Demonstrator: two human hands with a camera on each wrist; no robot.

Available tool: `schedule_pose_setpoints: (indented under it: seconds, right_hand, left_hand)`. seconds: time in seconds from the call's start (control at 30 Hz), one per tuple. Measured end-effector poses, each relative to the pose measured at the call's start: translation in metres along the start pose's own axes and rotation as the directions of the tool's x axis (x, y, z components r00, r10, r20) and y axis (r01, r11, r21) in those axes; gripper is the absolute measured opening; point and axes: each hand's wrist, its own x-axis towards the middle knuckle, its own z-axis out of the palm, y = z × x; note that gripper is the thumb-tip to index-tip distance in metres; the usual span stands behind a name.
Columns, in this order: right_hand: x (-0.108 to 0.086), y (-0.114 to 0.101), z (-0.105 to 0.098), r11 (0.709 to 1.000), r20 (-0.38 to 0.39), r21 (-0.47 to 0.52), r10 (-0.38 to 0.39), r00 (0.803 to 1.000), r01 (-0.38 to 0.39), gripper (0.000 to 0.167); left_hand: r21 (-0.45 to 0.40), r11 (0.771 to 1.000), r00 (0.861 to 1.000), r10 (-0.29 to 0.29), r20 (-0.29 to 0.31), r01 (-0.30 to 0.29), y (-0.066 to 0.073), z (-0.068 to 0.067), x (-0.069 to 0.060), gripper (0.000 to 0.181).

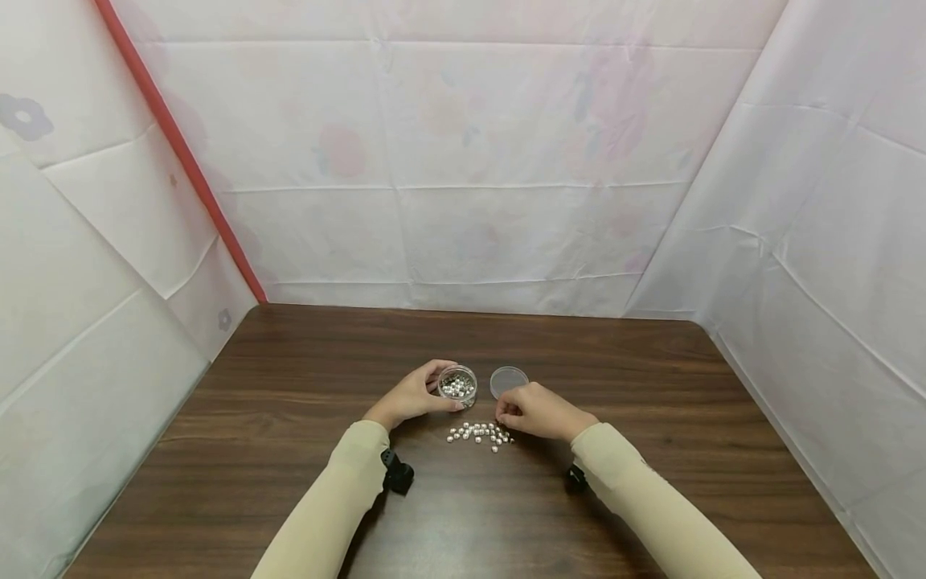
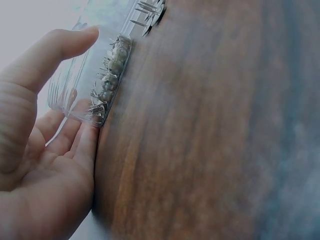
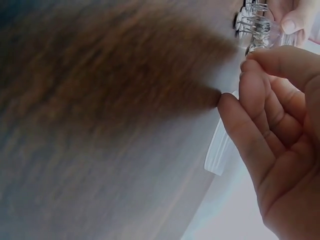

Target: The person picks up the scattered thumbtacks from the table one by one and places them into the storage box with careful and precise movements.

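Note:
My left hand [image 1: 414, 396] grips a clear round jar [image 1: 459, 401] standing on the table, thumb on the near side and fingers around the far side. Silver thumbtacks [image 1: 457, 388] lie inside the jar; in the left wrist view these tacks [image 2: 111, 75] show through its wall. In front of the jar spreads a loose group of thumbtacks [image 1: 479, 432], mostly points up. My right hand [image 1: 538, 410] is at the right end of that group, thumb and fingertips pinched together at a thumbtack [image 3: 248, 50], which they mostly hide.
A clear round lid [image 1: 509, 378] lies on the table beyond my right hand, to the right of the jar. The brown wooden table [image 1: 615, 354] is bordered at the back and sides by hanging white sheets [image 1: 463, 161]. A red strip [image 1: 181, 145] runs down the back left corner.

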Motion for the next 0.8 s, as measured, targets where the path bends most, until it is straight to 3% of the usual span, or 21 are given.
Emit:
schedule_pose_setpoints:
  seconds: [0.53, 0.8]
  right_hand:
    - [0.007, 0.003, -0.009, 0.998, 0.02, 0.067, -0.003, 1.0, 0.002, 0.01]
    - [0.016, 0.002, -0.011, 0.998, -0.061, 0.057, -0.015, 0.998, 0.018, 0.009]
  left_hand:
    - [0.007, 1.0, 1.0, -0.021, -0.013, 0.022, -0.002, 0.0, 0.002, 0.074]
    - [-0.005, 1.0, 0.999, -0.03, -0.014, 0.03, -0.003, 0.0, 0.003, 0.074]
